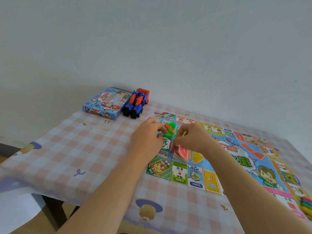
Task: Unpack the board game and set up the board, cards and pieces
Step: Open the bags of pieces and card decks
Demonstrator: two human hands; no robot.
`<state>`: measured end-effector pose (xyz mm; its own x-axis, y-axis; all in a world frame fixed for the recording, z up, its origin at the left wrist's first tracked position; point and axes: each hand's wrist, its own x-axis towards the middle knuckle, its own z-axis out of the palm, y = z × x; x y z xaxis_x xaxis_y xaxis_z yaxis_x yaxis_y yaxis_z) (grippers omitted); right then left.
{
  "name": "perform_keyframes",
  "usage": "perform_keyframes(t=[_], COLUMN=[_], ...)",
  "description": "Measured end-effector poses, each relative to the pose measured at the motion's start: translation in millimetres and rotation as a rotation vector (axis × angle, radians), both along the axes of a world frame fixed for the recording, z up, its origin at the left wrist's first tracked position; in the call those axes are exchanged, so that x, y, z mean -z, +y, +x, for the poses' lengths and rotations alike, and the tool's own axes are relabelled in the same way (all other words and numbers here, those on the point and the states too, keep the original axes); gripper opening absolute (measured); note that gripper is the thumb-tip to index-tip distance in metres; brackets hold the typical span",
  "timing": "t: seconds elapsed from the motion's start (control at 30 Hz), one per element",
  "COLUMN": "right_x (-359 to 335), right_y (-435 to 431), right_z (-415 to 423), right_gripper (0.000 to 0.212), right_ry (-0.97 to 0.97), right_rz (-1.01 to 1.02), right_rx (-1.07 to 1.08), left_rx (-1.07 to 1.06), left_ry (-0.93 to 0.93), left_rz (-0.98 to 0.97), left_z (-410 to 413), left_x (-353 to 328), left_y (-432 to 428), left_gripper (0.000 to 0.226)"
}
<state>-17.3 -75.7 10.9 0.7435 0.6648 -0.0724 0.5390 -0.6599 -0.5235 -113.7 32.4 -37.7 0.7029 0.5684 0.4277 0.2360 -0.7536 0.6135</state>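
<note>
The colourful game board point(239, 159) lies unfolded on the right half of the table. On its left edge sits a clear plastic tray point(170, 146) holding red and green plastic pieces point(169, 128), green play money and red and yellow cards point(183, 153). My left hand point(148, 137) grips the tray's left side, fingers curled at the red and green pieces. My right hand point(194, 139) pinches the tray's top near a green piece, above the red cards. The blue game box point(104, 103) lies at the far left of the table.
A red and blue toy truck point(136, 103) stands beside the box against the wall. The table carries a pink checked cloth point(81, 149). Several coloured pawns point(306, 204) lie on the board's near right corner. The table's left edge drops off to the floor.
</note>
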Motion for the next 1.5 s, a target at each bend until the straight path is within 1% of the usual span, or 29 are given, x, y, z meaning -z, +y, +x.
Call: perform_keyframes(t=[0.2,0.27,0.5,0.77,0.9,1.07,1.33,1.5], right_x=[-5.5,-6.5,-9.0,-8.3,-7.0,-7.7,-7.4,-5.7], right_y=[-12.8,-15.1,-18.8,-20.1,-21.4,-25.3,-24.8,-25.1], right_z=[8.2,10.2,11.2,11.0,11.8,13.3,13.2,12.2], right_gripper=[0.005,0.006,0.007,0.007,0.012,0.013,0.017,0.017], right_ry=[0.179,0.232,0.301,0.298,0.282,0.331,0.355,0.287], right_rz=[0.073,0.108,0.160,0.173,0.170,0.193,0.202,0.206], right_rx=[0.027,0.035,0.033,0.032,0.006,-0.020,-0.017,-0.017], left_rx=[-0.003,-0.003,0.001,-0.001,-0.005,-0.009,-0.002,-0.004], left_ry=[0.004,0.005,-0.001,-0.005,-0.002,0.002,0.003,0.002], left_rz=[0.008,0.009,0.005,0.004,0.005,0.001,0.001,0.014], left_z=[0.6,0.4,-0.2,0.2,0.3,0.9,0.5,0.4], left_x=[0.5,0.4,-0.3,1.0,0.5,0.4,0.0,0.4], left_y=[0.8,0.7,0.2,0.7,0.2,0.5,0.4,0.3], left_gripper=[0.020,0.020,0.019,0.018,0.018,0.018,0.019,0.019])
